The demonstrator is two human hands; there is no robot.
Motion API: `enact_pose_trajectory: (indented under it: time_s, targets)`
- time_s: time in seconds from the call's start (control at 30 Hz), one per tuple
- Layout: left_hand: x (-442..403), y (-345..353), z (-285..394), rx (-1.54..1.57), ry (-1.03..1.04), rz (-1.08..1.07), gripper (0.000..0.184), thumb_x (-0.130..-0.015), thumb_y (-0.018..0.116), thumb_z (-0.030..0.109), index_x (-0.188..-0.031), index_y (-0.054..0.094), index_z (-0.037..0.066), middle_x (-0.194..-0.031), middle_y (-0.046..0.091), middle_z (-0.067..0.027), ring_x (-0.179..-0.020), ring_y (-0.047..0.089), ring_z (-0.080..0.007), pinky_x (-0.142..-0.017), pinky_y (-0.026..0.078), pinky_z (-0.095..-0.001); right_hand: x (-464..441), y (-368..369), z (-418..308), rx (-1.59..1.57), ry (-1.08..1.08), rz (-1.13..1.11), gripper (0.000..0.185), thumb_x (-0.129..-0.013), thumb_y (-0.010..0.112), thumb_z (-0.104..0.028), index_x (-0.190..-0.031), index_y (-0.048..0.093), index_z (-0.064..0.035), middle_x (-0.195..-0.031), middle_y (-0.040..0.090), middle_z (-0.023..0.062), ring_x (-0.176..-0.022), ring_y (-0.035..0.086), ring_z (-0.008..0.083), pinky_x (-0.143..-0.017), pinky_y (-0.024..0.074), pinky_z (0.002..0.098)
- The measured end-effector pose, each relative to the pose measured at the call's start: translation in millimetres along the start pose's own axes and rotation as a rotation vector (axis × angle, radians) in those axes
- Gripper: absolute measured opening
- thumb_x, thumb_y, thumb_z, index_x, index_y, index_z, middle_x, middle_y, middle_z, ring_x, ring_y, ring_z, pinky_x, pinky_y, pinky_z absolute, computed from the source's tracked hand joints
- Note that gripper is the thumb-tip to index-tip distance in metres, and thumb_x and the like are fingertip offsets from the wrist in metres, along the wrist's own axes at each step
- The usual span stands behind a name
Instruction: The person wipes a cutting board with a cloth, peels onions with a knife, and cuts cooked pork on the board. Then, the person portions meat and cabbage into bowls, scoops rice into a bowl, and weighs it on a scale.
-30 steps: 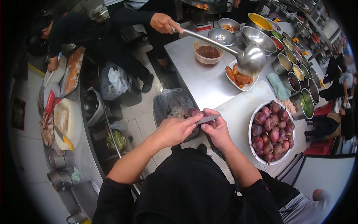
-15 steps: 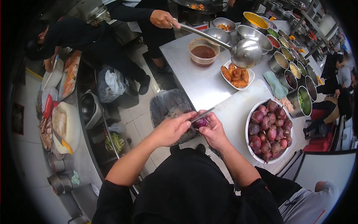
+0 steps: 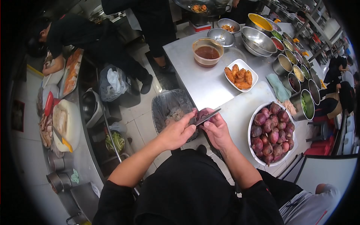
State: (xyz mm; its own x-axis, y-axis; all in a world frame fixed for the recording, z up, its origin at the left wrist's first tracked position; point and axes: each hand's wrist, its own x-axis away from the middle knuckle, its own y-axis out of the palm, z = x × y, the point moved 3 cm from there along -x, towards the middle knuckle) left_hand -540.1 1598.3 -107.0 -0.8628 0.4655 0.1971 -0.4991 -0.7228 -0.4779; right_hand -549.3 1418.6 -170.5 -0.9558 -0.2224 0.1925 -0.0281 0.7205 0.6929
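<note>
My left hand is closed around a knife, whose handle is hidden in the fingers while its narrow blade points right. Next to it, my right hand grips a red onion, mostly covered by the blade and fingers. The blade lies across the onion. Both hands are above a bin lined with clear plastic, which has peelings inside. On the right, a white bowl is heaped with several red onions.
A white plate of fried chicken pieces and a tub of brown sauce stand on the steel table. Metal containers line its far right. At left, a co-worker bends over a counter; a yellow-handled knife lies there.
A co-worker's hand and large ladle, earlier above the chicken plate, have left the view. My knife blade has shifted slightly right and now covers more of the onion.
</note>
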Motion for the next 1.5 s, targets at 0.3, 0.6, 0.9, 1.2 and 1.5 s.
enact_pose_trajectory:
  time_s: [0.3, 0.6, 0.9, 1.2, 1.5]
  targets:
    - [-5.5, -10.0, -5.6, -0.004, -0.019, 0.076, 0.043, -0.099, 0.048, 0.026, -0.139, 0.050, 0.010, -0.108, 0.068, -0.0199, -0.097, 0.065, -0.0399, -0.088, 0.051, -0.0435, 0.3, -2.8, -0.4, 0.211, -0.098, 0.001, 0.056, -0.084, 0.068, 0.005, -0.134, 0.044, 0.0002, -0.124, 0.055, 0.0089, -0.113, 0.056, 0.0169, -0.100, 0.0466, 0.0320]
    - [-11.3, -9.2, 3.2, -0.072, -0.025, -0.064, 0.042, -0.099, 0.048, 0.025, -0.139, 0.052, 0.016, -0.089, 0.068, -0.0186, -0.088, 0.068, -0.0363, -0.083, 0.052, -0.0425, 2.4, -0.6, 0.2, 0.217, -0.113, -0.022, 0.055, -0.082, 0.067, 0.008, -0.132, 0.045, 0.0019, -0.123, 0.055, 0.0079, -0.113, 0.056, 0.0149, -0.097, 0.0473, 0.0291]
    - [-9.0, -5.7, 10.4, -0.150, 0.019, -0.078, 0.048, -0.099, 0.048, 0.025, -0.146, 0.044, 0.016, -0.085, 0.067, -0.0168, -0.079, 0.068, -0.0326, -0.077, 0.052, -0.0402, 3.3, -3.7, -1.7, 0.245, -0.106, 0.006, 0.057, -0.081, 0.064, 0.010, -0.133, 0.043, 0.0019, -0.118, 0.055, 0.0070, -0.109, 0.057, 0.0150, -0.096, 0.0480, 0.0297]
    - [-18.3, -5.6, -17.0, 0.135, -0.090, -0.078, 0.046, -0.100, 0.047, 0.024, -0.146, 0.044, 0.015, -0.086, 0.067, -0.0168, -0.079, 0.069, -0.0308, -0.076, 0.052, -0.0370, 2.5, -4.1, -3.6, 0.320, -0.172, 0.002, 0.054, -0.081, 0.062, 0.011, -0.131, 0.042, 0.0015, -0.121, 0.053, 0.0084, -0.113, 0.055, 0.0166, -0.098, 0.0467, 0.0314]
    - [-12.8, 7.6, -1.2, -0.054, 0.044, 0.029, 0.042, -0.100, 0.047, 0.023, -0.141, 0.050, 0.011, -0.089, 0.067, -0.0165, -0.080, 0.069, -0.0306, -0.077, 0.052, -0.0356, 3.8, -7.4, -2.6, 0.079, -0.106, -0.019, 0.052, -0.083, 0.066, 0.005, -0.130, 0.043, -0.0014, -0.123, 0.052, 0.0097, -0.116, 0.055, 0.0183, -0.100, 0.0467, 0.0335]
